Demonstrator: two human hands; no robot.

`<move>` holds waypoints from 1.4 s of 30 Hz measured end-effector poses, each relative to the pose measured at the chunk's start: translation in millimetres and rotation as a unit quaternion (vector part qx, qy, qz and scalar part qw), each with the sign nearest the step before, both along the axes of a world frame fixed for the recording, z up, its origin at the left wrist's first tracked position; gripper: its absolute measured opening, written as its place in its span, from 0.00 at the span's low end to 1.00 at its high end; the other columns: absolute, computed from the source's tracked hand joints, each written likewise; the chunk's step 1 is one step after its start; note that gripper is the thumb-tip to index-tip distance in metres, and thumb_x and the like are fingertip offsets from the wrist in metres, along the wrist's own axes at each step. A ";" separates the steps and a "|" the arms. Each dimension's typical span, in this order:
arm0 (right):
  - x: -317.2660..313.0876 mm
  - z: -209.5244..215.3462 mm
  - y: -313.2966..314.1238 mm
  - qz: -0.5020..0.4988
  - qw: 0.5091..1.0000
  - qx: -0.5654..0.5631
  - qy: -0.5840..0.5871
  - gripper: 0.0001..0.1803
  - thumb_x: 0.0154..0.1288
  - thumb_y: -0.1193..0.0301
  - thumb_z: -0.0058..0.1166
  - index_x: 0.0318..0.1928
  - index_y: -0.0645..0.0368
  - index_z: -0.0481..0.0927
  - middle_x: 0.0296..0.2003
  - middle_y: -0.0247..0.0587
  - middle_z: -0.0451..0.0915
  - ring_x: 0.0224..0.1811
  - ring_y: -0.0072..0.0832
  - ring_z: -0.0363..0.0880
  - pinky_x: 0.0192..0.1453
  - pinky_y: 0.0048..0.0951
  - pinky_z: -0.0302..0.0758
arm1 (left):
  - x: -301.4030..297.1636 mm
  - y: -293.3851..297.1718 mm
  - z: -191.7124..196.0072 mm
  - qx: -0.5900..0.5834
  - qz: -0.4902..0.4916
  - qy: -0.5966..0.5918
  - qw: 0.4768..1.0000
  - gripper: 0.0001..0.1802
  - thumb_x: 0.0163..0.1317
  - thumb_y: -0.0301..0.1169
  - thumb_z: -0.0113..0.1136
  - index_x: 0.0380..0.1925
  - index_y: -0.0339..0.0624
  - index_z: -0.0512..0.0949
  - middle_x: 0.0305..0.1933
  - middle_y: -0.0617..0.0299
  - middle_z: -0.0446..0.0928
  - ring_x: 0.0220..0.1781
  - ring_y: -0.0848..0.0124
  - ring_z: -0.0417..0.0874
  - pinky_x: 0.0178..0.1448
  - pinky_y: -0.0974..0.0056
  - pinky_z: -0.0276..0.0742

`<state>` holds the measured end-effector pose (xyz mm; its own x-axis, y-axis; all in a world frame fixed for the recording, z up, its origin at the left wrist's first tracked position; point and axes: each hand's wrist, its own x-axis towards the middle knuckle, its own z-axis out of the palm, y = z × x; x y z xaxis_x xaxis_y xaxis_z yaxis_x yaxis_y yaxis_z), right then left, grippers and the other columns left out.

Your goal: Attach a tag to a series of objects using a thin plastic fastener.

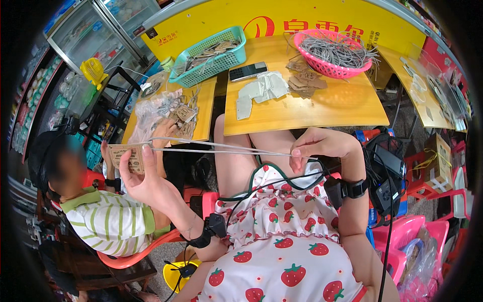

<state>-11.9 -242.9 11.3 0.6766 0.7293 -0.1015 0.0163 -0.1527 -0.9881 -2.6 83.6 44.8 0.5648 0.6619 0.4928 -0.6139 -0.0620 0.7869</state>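
Observation:
My left hand [151, 183] is raised at the left and pinches a brown cardboard tag [127, 158] between thumb and finger. Grey cord [211, 145] runs from the tag across my lap, stretched in long strands. At its other end my right hand [324, 145] is closed on the cord with the fingertips pressed together, just off the table's front edge. On the table [322, 113] beyond lie a pile of grey-white tags [262, 89] and a heap of brown cardboard tags [305, 83].
A pink basket [332, 69] full of grey cords and a turquoise basket [201, 75] with tags stand at the back, near a phone [247, 71]. Left sits another person [105, 216] beside a pile of corded tags [183, 113]. Pink chairs [402, 241] stand right.

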 end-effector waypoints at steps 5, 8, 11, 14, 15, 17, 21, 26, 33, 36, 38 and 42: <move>-1.8 6.8 -5.0 0.005 0.999 -0.032 -0.019 0.19 0.72 0.65 0.46 0.34 0.70 0.82 0.29 0.40 0.83 0.33 0.24 0.80 0.43 0.25 0.75 | 7.9 9.2 -8.2 0.013 -0.004 -0.037 0.999 0.15 0.59 0.19 0.62 0.45 0.34 0.70 0.44 0.52 0.78 0.43 0.66 0.82 0.49 0.65 0.81; -2.3 5.7 -10.0 0.008 0.999 -0.038 -0.013 0.19 0.71 0.65 0.46 0.34 0.70 0.82 0.30 0.41 0.83 0.33 0.24 0.80 0.43 0.25 0.75 | 5.4 4.3 -3.4 0.004 0.014 -0.025 1.000 0.14 0.60 0.19 0.61 0.45 0.34 0.70 0.44 0.52 0.78 0.42 0.66 0.83 0.49 0.65 0.82; -3.6 3.1 -16.6 0.009 0.999 -0.031 -0.011 0.20 0.72 0.62 0.46 0.34 0.68 0.82 0.30 0.39 0.83 0.33 0.23 0.80 0.44 0.25 0.77 | 5.3 3.9 -2.7 -0.005 0.016 -0.012 1.000 0.14 0.60 0.19 0.61 0.45 0.34 0.70 0.44 0.52 0.78 0.43 0.67 0.82 0.49 0.64 0.82; -4.1 3.6 -19.4 -0.003 1.000 -0.018 -0.011 0.20 0.72 0.63 0.47 0.33 0.68 0.83 0.29 0.39 0.83 0.33 0.23 0.81 0.44 0.25 0.77 | 7.1 3.6 -4.4 0.000 0.010 -0.022 1.000 0.14 0.59 0.19 0.61 0.44 0.33 0.71 0.44 0.54 0.78 0.43 0.68 0.82 0.48 0.65 0.82; -3.8 3.9 -20.8 0.018 0.999 -0.026 0.000 0.18 0.71 0.63 0.48 0.37 0.68 0.82 0.31 0.40 0.83 0.36 0.25 0.81 0.46 0.25 0.77 | 7.0 2.7 -4.6 0.008 0.009 -0.034 0.999 0.14 0.59 0.18 0.62 0.44 0.33 0.71 0.44 0.54 0.78 0.43 0.69 0.81 0.48 0.66 0.82; -6.3 2.7 -21.3 0.040 0.999 -0.035 0.011 0.18 0.71 0.63 0.49 0.41 0.68 0.81 0.34 0.41 0.83 0.39 0.26 0.81 0.48 0.26 0.76 | 3.9 0.7 -4.4 0.038 0.011 -0.017 0.999 0.14 0.57 0.19 0.64 0.41 0.34 0.73 0.41 0.55 0.78 0.42 0.70 0.81 0.47 0.68 0.80; -24.6 5.7 4.1 -0.228 0.928 -0.131 -0.264 0.27 0.63 0.64 0.59 0.56 0.66 0.69 0.50 0.49 0.75 0.53 0.36 0.75 0.57 0.31 0.71 | -8.2 -29.9 -4.2 0.119 -0.030 0.025 0.992 0.16 0.48 0.17 0.71 0.37 0.35 0.76 0.39 0.63 0.76 0.40 0.76 0.76 0.45 0.74 0.72; -26.5 28.2 71.7 -0.271 0.857 0.078 -0.432 0.25 0.51 0.73 0.68 0.49 0.63 0.73 0.48 0.46 0.76 0.50 0.38 0.77 0.53 0.32 0.73 | -32.8 -74.7 -10.5 0.121 -0.229 0.057 0.964 0.18 0.48 0.15 0.70 0.38 0.34 0.75 0.39 0.60 0.78 0.40 0.73 0.82 0.44 0.70 0.78; -35.4 26.7 88.6 -0.352 0.862 0.037 -0.364 0.13 0.51 0.77 0.67 0.35 0.61 0.76 0.29 0.36 0.80 0.26 0.28 0.79 0.32 0.25 0.74 | -39.0 -84.3 -12.8 0.138 -0.259 0.045 0.955 0.19 0.49 0.16 0.70 0.39 0.35 0.73 0.38 0.54 0.80 0.41 0.70 0.83 0.44 0.71 0.78; -34.1 30.7 78.9 -0.333 0.863 0.034 -0.378 0.09 0.53 0.80 0.63 0.34 0.62 0.77 0.30 0.39 0.79 0.26 0.34 0.77 0.30 0.27 0.73 | -33.8 -79.0 -13.5 0.123 -0.332 0.065 0.933 0.17 0.48 0.13 0.68 0.38 0.34 0.74 0.40 0.59 0.77 0.43 0.70 0.83 0.45 0.68 0.79; -35.3 33.6 71.9 -0.312 0.841 0.024 -0.441 0.07 0.54 0.82 0.60 0.33 0.63 0.76 0.29 0.40 0.78 0.27 0.37 0.76 0.29 0.28 0.72 | -33.0 -75.9 -11.4 0.134 -0.344 0.093 0.925 0.17 0.48 0.13 0.68 0.37 0.34 0.75 0.39 0.60 0.77 0.42 0.72 0.82 0.45 0.69 0.79; -36.3 39.0 65.7 -0.294 0.800 -0.044 -0.520 0.08 0.52 0.81 0.59 0.33 0.61 0.76 0.29 0.41 0.76 0.32 0.40 0.76 0.38 0.34 0.73 | -31.9 -73.0 -11.0 0.154 -0.387 0.131 0.900 0.15 0.47 0.14 0.69 0.35 0.34 0.77 0.38 0.63 0.78 0.39 0.77 0.80 0.43 0.72 0.77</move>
<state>-48.2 -177.2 50.3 0.6520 0.2742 0.7069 0.7232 -0.5049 -0.4712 -34.5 10.6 33.8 0.9212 -0.1249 0.3684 -0.3630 0.0645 0.9295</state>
